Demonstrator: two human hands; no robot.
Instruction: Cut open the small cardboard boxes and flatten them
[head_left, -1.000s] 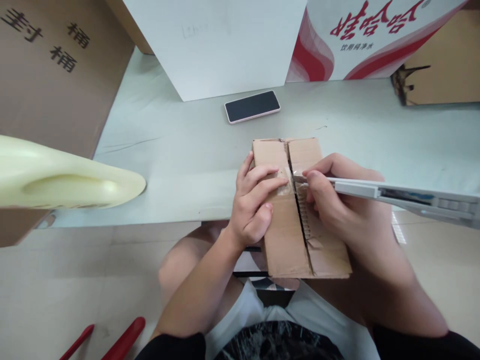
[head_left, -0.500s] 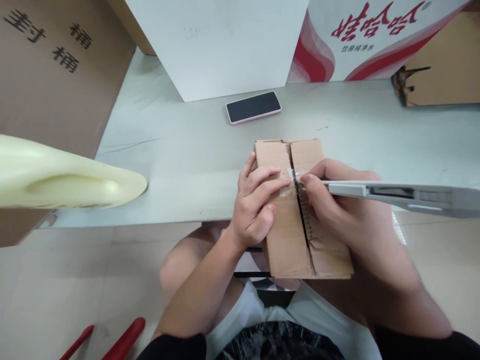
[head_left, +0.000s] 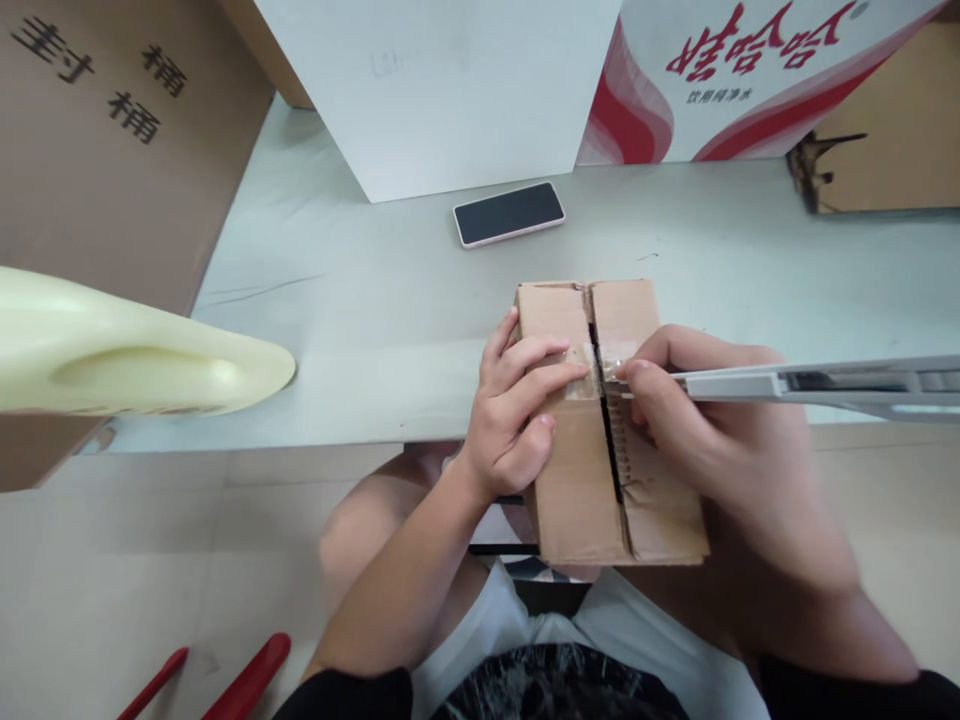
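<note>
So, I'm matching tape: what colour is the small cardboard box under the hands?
The box is light brown, clearest in the head view.

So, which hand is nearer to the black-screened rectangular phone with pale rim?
Left. The left hand rests on the brown cardboard box, below the phone in the picture; the right hand, gripping a long grey-white tool, is below and farther right.

A pale green table (head_left: 360,330) carries a phone (head_left: 509,215) beyond the left hand (head_left: 511,412), with a white box (head_left: 457,95) standing behind it. Beyond the right hand (head_left: 724,430) stands a red-and-white carton (head_left: 705,125).
</note>
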